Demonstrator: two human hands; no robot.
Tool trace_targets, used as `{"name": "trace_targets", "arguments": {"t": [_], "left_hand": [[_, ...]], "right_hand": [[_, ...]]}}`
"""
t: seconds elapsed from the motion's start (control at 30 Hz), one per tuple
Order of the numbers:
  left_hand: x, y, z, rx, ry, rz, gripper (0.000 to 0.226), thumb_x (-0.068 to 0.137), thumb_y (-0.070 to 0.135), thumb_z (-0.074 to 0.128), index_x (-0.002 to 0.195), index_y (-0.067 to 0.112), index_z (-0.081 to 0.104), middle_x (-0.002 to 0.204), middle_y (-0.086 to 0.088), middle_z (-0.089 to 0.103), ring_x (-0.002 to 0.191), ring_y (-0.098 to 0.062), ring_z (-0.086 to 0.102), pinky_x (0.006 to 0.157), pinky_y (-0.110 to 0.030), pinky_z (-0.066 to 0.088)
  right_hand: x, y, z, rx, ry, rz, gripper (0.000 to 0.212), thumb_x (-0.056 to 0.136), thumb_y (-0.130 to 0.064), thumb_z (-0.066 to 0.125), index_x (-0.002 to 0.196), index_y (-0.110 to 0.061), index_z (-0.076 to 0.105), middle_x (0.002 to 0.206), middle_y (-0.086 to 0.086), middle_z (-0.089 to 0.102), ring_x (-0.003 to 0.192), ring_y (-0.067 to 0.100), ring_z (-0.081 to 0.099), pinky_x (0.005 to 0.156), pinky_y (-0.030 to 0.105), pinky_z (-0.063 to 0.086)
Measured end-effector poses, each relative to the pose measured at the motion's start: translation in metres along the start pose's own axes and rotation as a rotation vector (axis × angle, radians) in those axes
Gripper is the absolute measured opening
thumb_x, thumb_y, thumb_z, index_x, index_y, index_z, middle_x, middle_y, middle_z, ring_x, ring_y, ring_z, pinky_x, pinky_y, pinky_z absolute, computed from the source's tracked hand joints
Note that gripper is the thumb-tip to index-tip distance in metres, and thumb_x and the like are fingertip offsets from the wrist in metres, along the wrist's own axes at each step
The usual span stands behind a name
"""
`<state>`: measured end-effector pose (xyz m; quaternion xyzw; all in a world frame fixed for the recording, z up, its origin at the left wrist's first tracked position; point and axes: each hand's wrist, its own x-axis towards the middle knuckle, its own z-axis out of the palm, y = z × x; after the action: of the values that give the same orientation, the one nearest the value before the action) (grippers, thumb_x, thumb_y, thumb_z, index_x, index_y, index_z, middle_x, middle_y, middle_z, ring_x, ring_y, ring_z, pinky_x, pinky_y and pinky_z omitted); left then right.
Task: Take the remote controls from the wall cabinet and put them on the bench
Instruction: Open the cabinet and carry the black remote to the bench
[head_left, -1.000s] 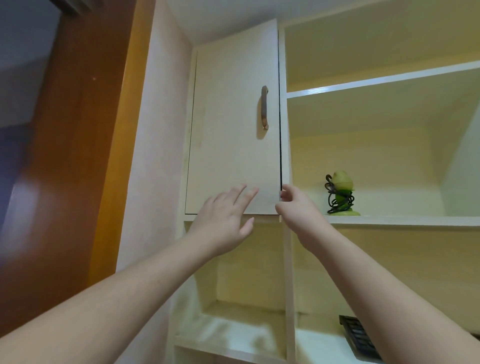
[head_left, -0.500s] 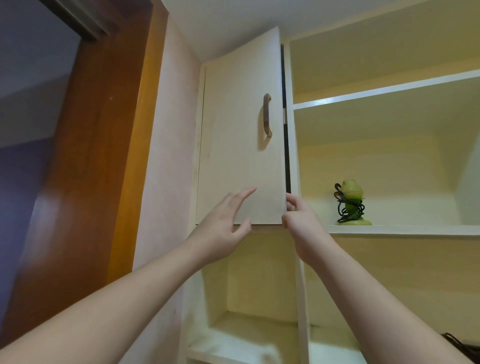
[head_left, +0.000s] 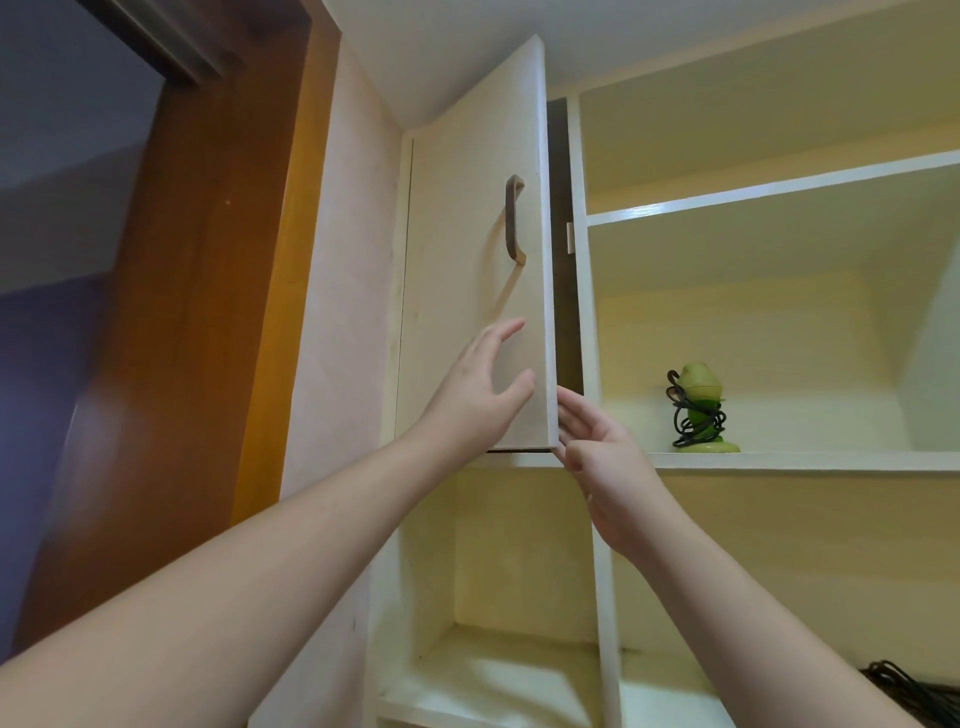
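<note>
The cream wall cabinet door (head_left: 467, 270) with a brown handle (head_left: 514, 218) stands partly swung out, showing a dark gap (head_left: 560, 234) along its right edge. My left hand (head_left: 478, 395) lies with straight fingers against the door's front near the lower right corner. My right hand (head_left: 602, 457) reaches to the door's lower right edge, its fingertips at that edge. No remote control shows; the cabinet's inside is dark and hidden.
Open cream shelves (head_left: 779, 460) fill the right side; a green object wrapped in black cord (head_left: 698, 410) stands on one. A dark cable (head_left: 914, 691) lies at the bottom right. A brown door frame (head_left: 197, 312) rises on the left.
The door was shut a second ago and has swung out at its right edge, opening a gap. Both hands stayed at its lower right corner as the view rose.
</note>
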<state>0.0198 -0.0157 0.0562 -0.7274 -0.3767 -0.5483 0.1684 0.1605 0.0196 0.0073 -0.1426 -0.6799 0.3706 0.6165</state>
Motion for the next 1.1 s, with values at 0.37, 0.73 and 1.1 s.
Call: {"name": "trace_targets", "arguments": {"t": [0.37, 0.73, 1.1], "left_hand": [[0.032, 0.012, -0.001, 0.072, 0.126, -0.026, 0.085, 0.086, 0.033, 0.064, 0.152, 0.026, 0.012, 0.159, 0.006, 0.012, 0.145, -0.013, 0.015, 0.117, -0.037, 0.023], [0.016, 0.013, -0.063, 0.174, 0.188, -0.005, 0.081, 0.083, 0.021, 0.064, 0.152, 0.019, 0.019, 0.152, 0.003, 0.029, 0.132, -0.013, 0.037, 0.094, -0.021, 0.035], [-0.017, 0.0, -0.125, 0.634, 0.281, 0.088, 0.072, 0.092, 0.031, 0.057, 0.151, 0.026, 0.017, 0.151, 0.006, 0.031, 0.124, -0.013, 0.046, 0.076, -0.017, 0.047]], "right_hand": [[-0.015, 0.005, 0.017, 0.085, -0.128, -0.043, 0.087, 0.075, 0.029, 0.022, 0.141, -0.024, 0.043, 0.132, -0.015, 0.057, 0.126, 0.001, 0.05, 0.109, 0.022, 0.036], [-0.026, -0.006, 0.057, -0.01, -0.254, -0.143, 0.087, 0.077, 0.026, 0.025, 0.133, -0.037, 0.045, 0.132, -0.022, 0.055, 0.128, -0.005, 0.046, 0.109, 0.024, 0.037], [-0.037, 0.004, 0.129, -0.308, -0.298, -0.255, 0.083, 0.084, 0.008, 0.032, 0.146, -0.047, 0.024, 0.149, -0.033, 0.025, 0.138, -0.011, 0.021, 0.115, 0.019, 0.019]]}}
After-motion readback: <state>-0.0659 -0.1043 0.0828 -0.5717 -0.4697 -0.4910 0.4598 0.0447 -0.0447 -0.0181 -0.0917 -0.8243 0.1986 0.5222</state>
